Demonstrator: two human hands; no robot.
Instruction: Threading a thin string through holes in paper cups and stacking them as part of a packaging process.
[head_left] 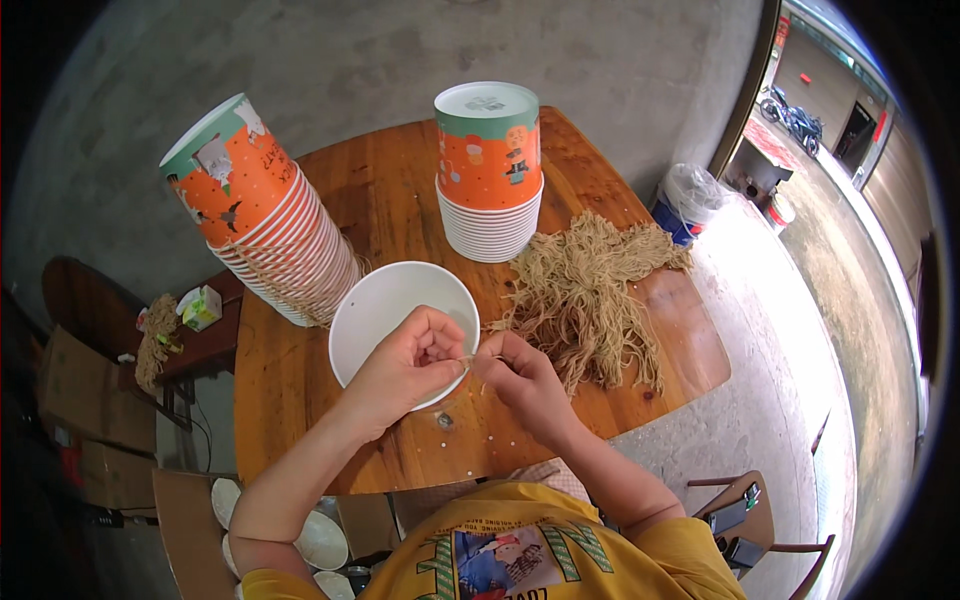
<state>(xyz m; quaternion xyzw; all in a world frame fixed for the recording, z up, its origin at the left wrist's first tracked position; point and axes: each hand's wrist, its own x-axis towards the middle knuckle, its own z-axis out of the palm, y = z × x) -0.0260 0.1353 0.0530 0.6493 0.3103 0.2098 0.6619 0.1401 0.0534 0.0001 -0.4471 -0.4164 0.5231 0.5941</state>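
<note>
In front of my chest, my left hand [422,352] and my right hand [518,378] come close together, fingertips pinched. A thin strand of tan twine [467,358] runs between them, with both hands closed on it. Under the left hand stands a white paper bucket [362,318], mouth up, tilted slightly; its inside looks bare. To the right of my right hand spreads a loose heap of tan twine [590,290]. The strand's exact ends are hidden by my fingers.
A leaning stack of upturned orange paper buckets [255,200], with twine along its side, stands at left on the wooden table [340,455]. Another upturned stack [488,165] stands at the back. A chair [750,510] with phones is at lower right; cardboard boxes [95,390] are at left.
</note>
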